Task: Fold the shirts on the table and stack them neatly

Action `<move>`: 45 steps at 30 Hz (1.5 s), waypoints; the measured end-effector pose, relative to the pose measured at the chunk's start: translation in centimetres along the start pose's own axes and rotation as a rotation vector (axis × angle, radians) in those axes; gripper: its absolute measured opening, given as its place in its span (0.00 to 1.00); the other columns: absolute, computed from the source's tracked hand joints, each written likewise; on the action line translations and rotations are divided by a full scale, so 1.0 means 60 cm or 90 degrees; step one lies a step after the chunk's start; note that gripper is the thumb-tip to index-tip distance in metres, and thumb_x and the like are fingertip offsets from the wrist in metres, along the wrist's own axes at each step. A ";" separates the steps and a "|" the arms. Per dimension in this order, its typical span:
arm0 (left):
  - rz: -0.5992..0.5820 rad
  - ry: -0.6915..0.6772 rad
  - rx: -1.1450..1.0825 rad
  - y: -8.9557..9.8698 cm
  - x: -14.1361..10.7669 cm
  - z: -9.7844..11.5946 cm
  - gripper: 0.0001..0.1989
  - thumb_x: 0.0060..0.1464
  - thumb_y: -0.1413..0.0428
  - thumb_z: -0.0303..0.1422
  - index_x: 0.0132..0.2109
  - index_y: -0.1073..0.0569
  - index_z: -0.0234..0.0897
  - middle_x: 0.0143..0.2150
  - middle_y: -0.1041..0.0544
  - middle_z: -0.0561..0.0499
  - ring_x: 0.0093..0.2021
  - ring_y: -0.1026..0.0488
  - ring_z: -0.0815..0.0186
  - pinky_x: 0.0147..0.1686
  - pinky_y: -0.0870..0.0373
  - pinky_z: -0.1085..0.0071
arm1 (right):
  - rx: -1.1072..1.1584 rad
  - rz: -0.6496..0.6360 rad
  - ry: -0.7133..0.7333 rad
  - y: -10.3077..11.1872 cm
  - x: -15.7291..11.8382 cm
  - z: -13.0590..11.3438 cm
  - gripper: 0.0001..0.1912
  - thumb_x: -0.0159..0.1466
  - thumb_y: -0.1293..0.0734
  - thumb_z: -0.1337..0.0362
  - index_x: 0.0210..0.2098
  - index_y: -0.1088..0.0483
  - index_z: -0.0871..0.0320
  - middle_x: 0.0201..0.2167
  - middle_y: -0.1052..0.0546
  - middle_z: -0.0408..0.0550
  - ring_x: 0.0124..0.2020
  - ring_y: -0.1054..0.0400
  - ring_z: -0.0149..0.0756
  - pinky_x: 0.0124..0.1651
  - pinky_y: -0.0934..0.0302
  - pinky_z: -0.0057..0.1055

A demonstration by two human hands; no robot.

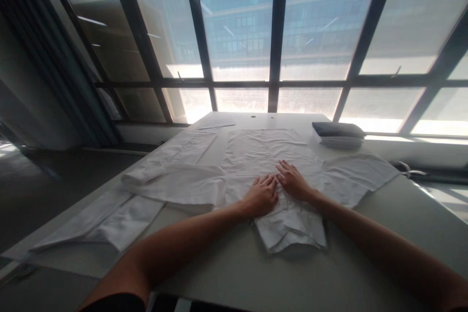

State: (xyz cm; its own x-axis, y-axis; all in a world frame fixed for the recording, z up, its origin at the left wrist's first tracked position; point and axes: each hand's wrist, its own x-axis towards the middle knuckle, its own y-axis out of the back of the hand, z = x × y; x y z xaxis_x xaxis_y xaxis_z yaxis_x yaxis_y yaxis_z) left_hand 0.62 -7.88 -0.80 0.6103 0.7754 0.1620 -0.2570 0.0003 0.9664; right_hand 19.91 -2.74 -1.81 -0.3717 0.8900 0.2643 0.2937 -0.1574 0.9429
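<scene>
A white long-sleeved shirt or similar garment (266, 148) lies spread and wrinkled on the white table (219, 263). Its sleeve-like parts reach out to the left and right, and a narrower piece hangs toward me below my hands. My left hand (260, 197) rests flat on the cloth near its middle, fingers stretched out. Just to the right, my right hand (291, 180) lies palm down on the same cloth, fingers extended. Their fingertips almost meet. Neither hand grips anything that I can see.
More white cloth (120, 219) lies along the table's left side. A stack of folded cloths (338, 135), dark on top and white below, sits at the back right. Thin stick-like items (215, 127) lie at the back left. Large windows stand behind the table.
</scene>
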 end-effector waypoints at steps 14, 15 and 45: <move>-0.022 0.006 0.018 0.000 0.000 -0.001 0.31 0.69 0.61 0.40 0.73 0.45 0.28 0.74 0.45 0.38 0.74 0.52 0.54 0.71 0.56 0.53 | 0.017 -0.094 -0.026 -0.003 0.005 0.005 0.31 0.74 0.47 0.56 0.71 0.45 0.63 0.73 0.47 0.60 0.74 0.57 0.47 0.72 0.60 0.51; -0.022 0.005 0.020 -0.002 0.001 -0.001 0.31 0.69 0.61 0.40 0.73 0.45 0.28 0.74 0.45 0.38 0.75 0.53 0.55 0.71 0.56 0.53 | 0.016 -0.091 -0.025 -0.003 0.005 0.004 0.30 0.73 0.47 0.56 0.71 0.45 0.63 0.73 0.47 0.61 0.74 0.56 0.47 0.72 0.60 0.51; -0.175 0.249 0.105 0.073 -0.007 -0.039 0.46 0.65 0.66 0.58 0.74 0.54 0.23 0.76 0.60 0.28 0.75 0.64 0.38 0.69 0.60 0.43 | -0.058 -0.013 -0.055 -0.003 -0.017 0.134 0.30 0.73 0.47 0.57 0.69 0.41 0.66 0.71 0.42 0.64 0.72 0.50 0.52 0.70 0.53 0.53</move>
State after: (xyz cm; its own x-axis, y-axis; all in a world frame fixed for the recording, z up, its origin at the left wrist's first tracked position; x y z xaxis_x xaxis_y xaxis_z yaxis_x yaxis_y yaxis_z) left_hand -2.53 -6.74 2.91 0.3047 0.9392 -0.1584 0.0150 0.1616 0.9867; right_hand 27.34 -0.18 -3.86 -0.2989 0.9261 0.2302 0.2041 -0.1736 0.9634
